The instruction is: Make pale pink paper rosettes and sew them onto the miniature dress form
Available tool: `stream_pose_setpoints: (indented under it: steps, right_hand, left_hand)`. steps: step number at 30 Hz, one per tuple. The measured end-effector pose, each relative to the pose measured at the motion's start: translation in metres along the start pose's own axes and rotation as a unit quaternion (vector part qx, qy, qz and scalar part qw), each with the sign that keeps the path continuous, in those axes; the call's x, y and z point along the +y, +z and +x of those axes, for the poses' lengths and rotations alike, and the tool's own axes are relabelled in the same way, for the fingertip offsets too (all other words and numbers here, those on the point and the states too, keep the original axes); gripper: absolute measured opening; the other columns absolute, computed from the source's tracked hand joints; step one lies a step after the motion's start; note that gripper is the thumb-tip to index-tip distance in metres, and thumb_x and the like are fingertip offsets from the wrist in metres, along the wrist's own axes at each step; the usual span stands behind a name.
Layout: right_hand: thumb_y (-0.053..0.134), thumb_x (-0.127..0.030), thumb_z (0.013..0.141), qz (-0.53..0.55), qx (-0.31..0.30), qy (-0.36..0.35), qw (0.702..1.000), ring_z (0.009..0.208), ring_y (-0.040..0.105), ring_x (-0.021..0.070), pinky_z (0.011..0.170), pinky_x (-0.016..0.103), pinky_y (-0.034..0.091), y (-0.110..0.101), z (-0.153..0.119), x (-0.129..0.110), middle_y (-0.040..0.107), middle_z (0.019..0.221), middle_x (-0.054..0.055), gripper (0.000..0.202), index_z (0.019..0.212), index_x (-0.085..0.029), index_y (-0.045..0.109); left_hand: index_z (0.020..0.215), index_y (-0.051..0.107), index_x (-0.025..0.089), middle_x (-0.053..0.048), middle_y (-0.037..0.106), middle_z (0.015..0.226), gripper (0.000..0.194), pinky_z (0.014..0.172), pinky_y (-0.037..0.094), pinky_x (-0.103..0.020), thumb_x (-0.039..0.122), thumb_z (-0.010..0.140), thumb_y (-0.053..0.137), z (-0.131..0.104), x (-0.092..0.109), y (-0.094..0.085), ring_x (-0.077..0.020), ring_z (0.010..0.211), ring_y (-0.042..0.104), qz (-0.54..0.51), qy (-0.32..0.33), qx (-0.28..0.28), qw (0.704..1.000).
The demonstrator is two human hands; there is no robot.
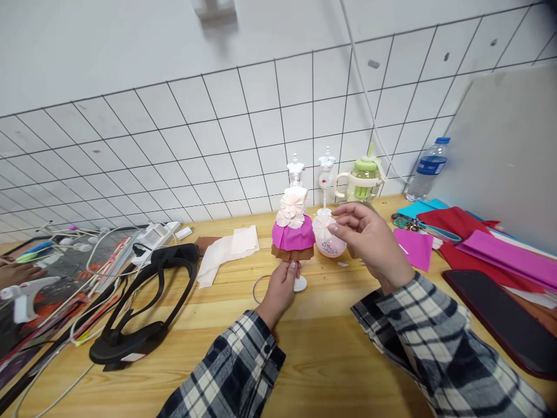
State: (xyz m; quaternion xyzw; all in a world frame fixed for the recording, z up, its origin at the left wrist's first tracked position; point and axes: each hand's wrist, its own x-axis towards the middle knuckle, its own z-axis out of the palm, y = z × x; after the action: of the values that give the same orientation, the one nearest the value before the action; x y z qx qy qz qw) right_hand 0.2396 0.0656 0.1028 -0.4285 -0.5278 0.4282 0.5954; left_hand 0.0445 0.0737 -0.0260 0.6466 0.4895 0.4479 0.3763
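Observation:
My left hand (281, 290) is closed around the thin stand of a small white mannequin (296, 169), just above its round base (300, 284). The figure wears a paper dress with a pale pink pleated top (292, 209), a magenta layer (293, 233) and a brown layer (292, 252) beneath. To its right, my right hand (369, 241) has thumb and index finger at the edge of a pale pink pleated paper piece (323, 224), which it seems to pinch. Behind that piece stands a pink bowl (335, 247) with small shiny bits inside.
Behind are a second mannequin (326, 174), a green-lidded cup (363, 180) and a water bottle (430, 168). Coloured paper (500, 255) and a phone (500, 319) lie right. Pale paper (228, 252), a black headset (148, 307), a glue gun (28, 296) and another person's hand (17, 273) are left.

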Motion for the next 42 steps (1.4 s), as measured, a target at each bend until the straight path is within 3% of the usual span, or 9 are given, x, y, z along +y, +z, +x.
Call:
stream_pose_setpoints:
  steps: [3, 8, 13, 16, 21, 30, 36, 42]
  right_hand:
    - [0.077, -0.033, 0.065, 0.068, -0.009, 0.044, 0.997, 0.049, 0.048, 0.0067, 0.044, 0.02, 0.035, 0.0, 0.001, 0.003, 0.061, 0.071, -0.004, 0.036, 0.092, -0.021, 0.057]
    - [0.077, -0.035, 0.066, 0.078, -0.052, 0.06, 0.994, 0.044, 0.039, 0.0044, 0.038, 0.018, 0.025, 0.005, 0.001, 0.004, 0.061, 0.07, -0.005, 0.038, 0.095, -0.021, 0.057]
    - [0.077, -0.035, 0.068, 0.07, -0.057, 0.038, 0.995, 0.048, 0.042, 0.0051, 0.04, 0.018, 0.028, 0.004, 0.0, 0.005, 0.06, 0.072, -0.004, 0.037, 0.097, -0.021, 0.058]
    - [0.077, -0.034, 0.068, 0.068, -0.062, 0.02, 0.996, 0.058, 0.053, 0.0086, 0.048, 0.019, 0.038, 0.005, -0.001, 0.005, 0.06, 0.073, -0.003, 0.036, 0.097, -0.022, 0.058]
    - [0.073, -0.032, 0.073, 0.026, -0.065, -0.03, 0.997, 0.067, 0.058, 0.012, 0.06, 0.024, 0.047, 0.015, -0.01, -0.001, 0.061, 0.077, -0.002, 0.03, 0.097, -0.023, 0.057]
    - [0.07, -0.03, 0.074, -0.053, -0.01, -0.048, 0.997, 0.064, 0.057, 0.0123, 0.056, 0.025, 0.046, 0.031, -0.021, -0.004, 0.062, 0.077, 0.0, 0.027, 0.094, -0.022, 0.055]
    - [0.07, -0.028, 0.074, -0.069, -0.008, -0.062, 0.996, 0.057, 0.051, 0.0102, 0.053, 0.025, 0.044, 0.029, -0.021, -0.008, 0.062, 0.075, -0.001, 0.021, 0.088, -0.022, 0.056]
    - [0.07, -0.028, 0.072, -0.059, 0.009, -0.05, 0.997, 0.059, 0.053, 0.012, 0.053, 0.026, 0.042, 0.034, -0.021, -0.004, 0.063, 0.074, 0.0, 0.023, 0.088, -0.022, 0.055]
  left_hand:
    - [0.069, 0.054, 0.017, -0.001, 0.053, 0.069, 0.038, 0.063, 0.038, -0.026, 0.045, 0.092, 0.041, -0.001, 0.001, -0.001, -0.0146, 0.065, 0.049, -0.009, -0.002, 0.003, 1.0]
    - [0.068, 0.055, 0.017, -0.001, 0.054, 0.067, 0.039, 0.062, 0.037, -0.025, 0.045, 0.091, 0.042, -0.003, 0.005, -0.002, -0.0138, 0.064, 0.048, -0.029, -0.002, -0.011, 1.0]
    - [0.066, 0.055, 0.016, -0.001, 0.054, 0.066, 0.04, 0.059, 0.037, -0.024, 0.047, 0.09, 0.044, -0.005, 0.006, 0.0, -0.013, 0.062, 0.048, -0.044, -0.006, -0.023, 0.999]
    - [0.067, 0.056, 0.016, -0.001, 0.056, 0.067, 0.038, 0.059, 0.038, -0.024, 0.046, 0.089, 0.048, -0.005, 0.007, 0.0, -0.013, 0.062, 0.049, -0.047, -0.012, -0.025, 0.998]
    - [0.082, 0.063, 0.014, -0.005, 0.067, 0.079, 0.034, 0.059, 0.04, -0.024, 0.045, 0.088, 0.05, -0.004, 0.01, 0.001, -0.0142, 0.065, 0.055, -0.064, -0.034, -0.037, 0.997]
    - [0.084, 0.07, 0.013, -0.005, 0.07, 0.079, 0.024, 0.061, 0.042, -0.023, 0.035, 0.078, 0.064, -0.002, 0.009, 0.004, -0.0145, 0.066, 0.057, -0.079, -0.044, -0.024, 0.996]
    - [0.089, 0.068, 0.012, -0.005, 0.07, 0.074, 0.031, 0.053, 0.04, -0.022, 0.041, 0.081, 0.059, -0.003, 0.006, 0.005, -0.0129, 0.057, 0.057, -0.1, -0.062, -0.004, 0.993]
    - [0.092, 0.07, 0.012, -0.006, 0.071, 0.082, 0.025, 0.064, 0.044, -0.024, 0.031, 0.076, 0.065, -0.001, 0.005, 0.003, -0.0162, 0.07, 0.061, -0.083, -0.042, 0.03, 0.995]
